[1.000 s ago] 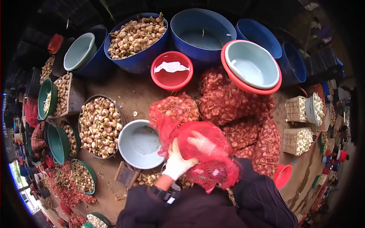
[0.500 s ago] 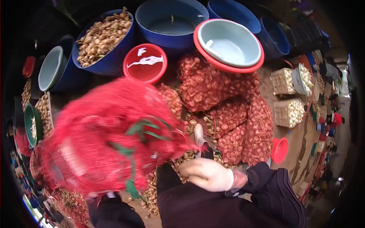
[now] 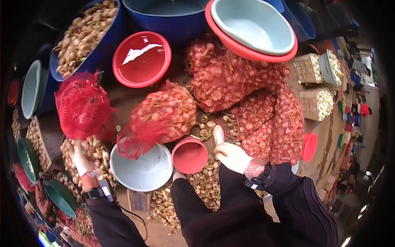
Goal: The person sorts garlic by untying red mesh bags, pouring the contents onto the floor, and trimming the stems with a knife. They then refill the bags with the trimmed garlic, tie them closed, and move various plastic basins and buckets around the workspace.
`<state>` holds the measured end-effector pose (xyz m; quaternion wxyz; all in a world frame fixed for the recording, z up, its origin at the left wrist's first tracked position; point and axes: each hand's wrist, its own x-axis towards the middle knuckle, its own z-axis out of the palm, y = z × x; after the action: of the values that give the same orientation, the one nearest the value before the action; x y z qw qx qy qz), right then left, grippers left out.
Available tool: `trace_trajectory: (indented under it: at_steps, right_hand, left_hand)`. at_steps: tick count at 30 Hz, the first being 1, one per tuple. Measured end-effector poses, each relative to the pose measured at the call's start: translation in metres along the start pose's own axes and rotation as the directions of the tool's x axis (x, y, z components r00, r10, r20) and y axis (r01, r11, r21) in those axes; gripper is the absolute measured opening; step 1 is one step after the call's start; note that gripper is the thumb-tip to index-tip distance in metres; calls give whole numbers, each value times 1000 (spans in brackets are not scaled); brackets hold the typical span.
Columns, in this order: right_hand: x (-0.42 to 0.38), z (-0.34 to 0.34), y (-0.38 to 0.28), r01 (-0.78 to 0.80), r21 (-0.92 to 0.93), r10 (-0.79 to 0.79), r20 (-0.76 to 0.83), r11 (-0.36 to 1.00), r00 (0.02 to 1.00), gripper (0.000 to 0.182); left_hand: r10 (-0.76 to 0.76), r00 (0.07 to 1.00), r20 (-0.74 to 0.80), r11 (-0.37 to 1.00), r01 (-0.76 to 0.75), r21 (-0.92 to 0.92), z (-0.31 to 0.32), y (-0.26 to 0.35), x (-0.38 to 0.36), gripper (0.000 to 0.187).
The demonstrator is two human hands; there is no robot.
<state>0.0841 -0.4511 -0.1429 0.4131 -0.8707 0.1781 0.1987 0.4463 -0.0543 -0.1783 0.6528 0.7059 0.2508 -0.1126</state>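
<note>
My left hand (image 3: 82,159), in a pale glove, reaches forward over a pile of garlic bulbs (image 3: 96,153), fingers stretched out. Its fingertips are right at the lower edge of a crumpled red mesh bag (image 3: 82,108). My right hand (image 3: 233,158), also gloved, rests above my knee near a pale boot (image 3: 218,135), its fingers curled together; whatever they may hold is hidden. Between my hands are a grey-blue basin (image 3: 142,171) and a small red bucket (image 3: 189,155). Loose garlic (image 3: 203,187) lies around my legs.
Filled garlic mesh bags (image 3: 230,84) are heaped ahead; one bag (image 3: 168,111) has loose netting overhanging the basin. A red tub (image 3: 142,59) and blue tubs (image 3: 164,18) stand beyond. Stacked basins (image 3: 255,26) lie at upper right, crates of white garlic (image 3: 309,103) at right.
The red mesh bag has moved away from in front of me to the upper left, uncovering the basin, bucket and left hand. My right hand stays near my knee, fingers still curled.
</note>
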Motion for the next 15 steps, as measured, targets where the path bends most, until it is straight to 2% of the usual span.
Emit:
trace_trajectory:
  at_steps: [1,3,5,6,7,8,9,11,13,14,15]
  right_hand:
    - [-2,10,10,-38,0,38,-6,999,999,20]
    - [-9,27,32,-155,79,149,76,985,986,21]
    - [-19,37,45,-244,40,238,110,969,965,21]
    - [-26,49,55,-228,62,222,90,972,971,21]
    - [-31,59,62,-205,86,200,69,975,977,22]
    - [-35,64,69,-257,67,245,141,964,959,24]
    - [-39,71,75,-268,93,255,124,959,959,25]
    - [-43,83,87,-300,93,287,132,950,949,25]
    - [-26,75,75,-391,139,362,199,910,911,25]
    - [-19,81,79,-430,161,384,252,888,888,30]
    - [-5,92,80,-576,298,464,369,762,805,44]
  left_hand:
    - [54,960,276,867,-182,464,-21,-53,29,87]
    - [-93,979,179,905,8,426,71,-76,-19,95]
    - [119,922,369,618,-359,700,80,-167,9,104]
    - [152,852,501,469,-508,722,94,-188,3,108]
    - [144,827,543,337,-557,759,104,-211,4,110]
    - [87,838,538,327,-534,779,112,-233,3,109]
    - [33,850,525,311,-508,803,117,-251,0,107]
    - [-259,900,350,582,-143,800,121,-283,-10,100]
    - [-475,784,400,761,137,634,109,-301,-20,72]
    - [-539,720,438,649,22,761,108,-285,-31,56]
    - [-609,650,455,519,-107,848,112,-260,-49,42]
